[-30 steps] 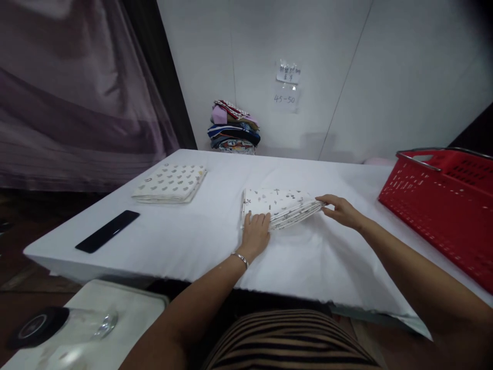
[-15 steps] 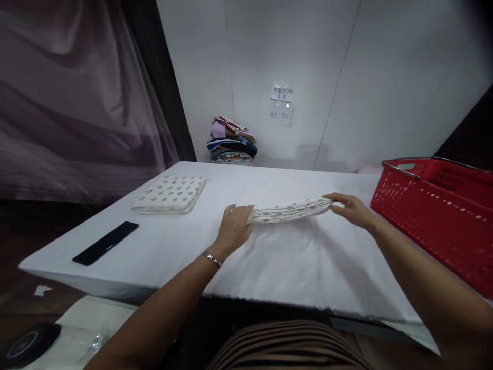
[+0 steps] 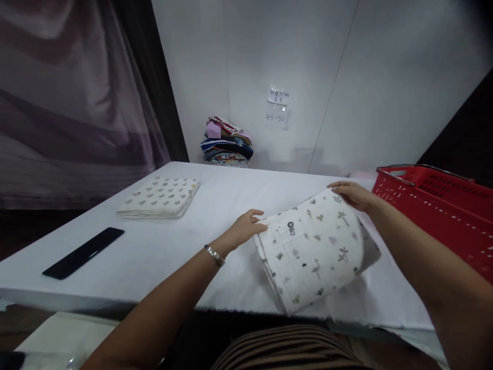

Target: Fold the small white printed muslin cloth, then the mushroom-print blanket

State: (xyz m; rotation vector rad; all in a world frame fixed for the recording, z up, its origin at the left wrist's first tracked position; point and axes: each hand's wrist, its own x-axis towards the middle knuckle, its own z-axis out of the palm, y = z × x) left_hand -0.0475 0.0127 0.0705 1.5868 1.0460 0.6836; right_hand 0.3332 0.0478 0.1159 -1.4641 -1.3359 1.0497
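Observation:
A folded white cloth [image 3: 314,246] printed with small plants and animals hangs between my two hands above the front of the table. My left hand [image 3: 246,227] pinches its upper left corner between thumb and fingers. At the upper right corner, my right hand [image 3: 352,195] grips the edge, with its thumb partly hidden behind the cloth. The printed face is turned toward me, and the lower part hangs down near the table's front edge. Another folded cloth [image 3: 159,196], white with grey motifs, lies flat at the left of the table.
A black flat slab [image 3: 84,253] lies on the white-covered table [image 3: 165,257] at front left. The red basket [image 3: 435,210] stands at the right, beside my right forearm. Behind the table's far edge is a stack of folded fabrics [image 3: 227,146] against the wall.
The cloth has turned from edge-on to show its printed face, its lower part now dropping toward me. Both hands still grip it, the right slightly higher. The view has shifted a little.

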